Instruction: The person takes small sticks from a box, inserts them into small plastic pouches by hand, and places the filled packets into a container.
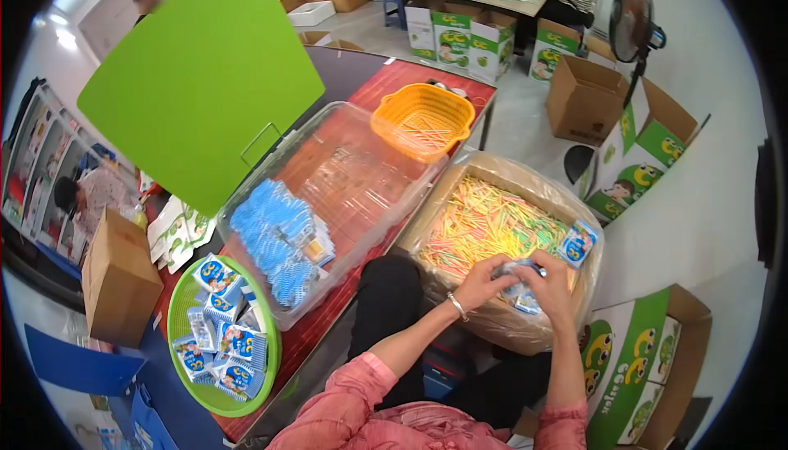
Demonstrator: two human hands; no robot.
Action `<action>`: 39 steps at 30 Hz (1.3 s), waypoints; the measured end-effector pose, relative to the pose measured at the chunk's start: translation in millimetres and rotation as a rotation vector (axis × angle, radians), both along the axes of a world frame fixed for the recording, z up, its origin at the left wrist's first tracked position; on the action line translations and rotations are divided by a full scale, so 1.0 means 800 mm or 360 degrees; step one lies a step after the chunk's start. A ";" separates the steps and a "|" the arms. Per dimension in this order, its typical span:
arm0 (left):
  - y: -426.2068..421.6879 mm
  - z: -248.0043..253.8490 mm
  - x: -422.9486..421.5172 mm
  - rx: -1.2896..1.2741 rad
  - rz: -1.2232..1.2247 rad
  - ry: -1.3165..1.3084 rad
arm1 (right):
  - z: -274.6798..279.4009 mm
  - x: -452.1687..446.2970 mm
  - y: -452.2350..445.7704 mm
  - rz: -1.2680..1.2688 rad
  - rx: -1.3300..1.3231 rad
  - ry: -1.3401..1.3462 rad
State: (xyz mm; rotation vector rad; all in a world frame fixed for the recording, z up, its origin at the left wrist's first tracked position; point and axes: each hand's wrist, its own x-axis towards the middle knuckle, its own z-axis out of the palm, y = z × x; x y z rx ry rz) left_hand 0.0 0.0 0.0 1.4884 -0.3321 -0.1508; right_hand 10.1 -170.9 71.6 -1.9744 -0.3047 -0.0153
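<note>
Both of my hands are over a plastic-lined cardboard box (pixel 414 241) full of thin coloured sticks (pixel 484 224). My left hand (pixel 483 283), with a bracelet at the wrist, pinches one side of a small blue-and-white packet (pixel 520 267). My right hand (pixel 553 284) has its fingers closed on the packet's other side. Fingers cover much of it, so whether its mouth is open cannot be made out. Just below the hands lie more blue-and-white packets (pixel 525 301). Another blue packet (pixel 578 242) rests on the sticks at the box's right side.
To the left, a clear plastic bin (pixel 361 175) holds a pile of blue netted pieces (pixel 279 237). An orange basket (pixel 423 101) has a few sticks inside. Filled packets fill a green basket (pixel 275 356). Printed cartons (pixel 632 368) and a fan (pixel 634 23) stand right; people sit farther off.
</note>
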 end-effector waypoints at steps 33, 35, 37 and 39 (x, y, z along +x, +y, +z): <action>0.013 -0.015 -0.003 0.0666 0.0994 0.0020 | -0.163 0.157 0.110 0.0013 -0.1359 -0.1267; 0.012 -0.020 -0.002 0.0637 0.0989 0.0038 | -0.172 0.159 0.118 -0.0036 -0.1463 -0.1311; 0.009 -0.020 -0.001 0.0605 0.1011 0.0038 | -0.178 0.161 0.122 -0.0070 -0.1577 -0.1291; 0.006 -0.017 0.000 0.0567 0.1030 0.0038 | -0.182 0.161 0.127 -0.0045 -0.1648 -0.1232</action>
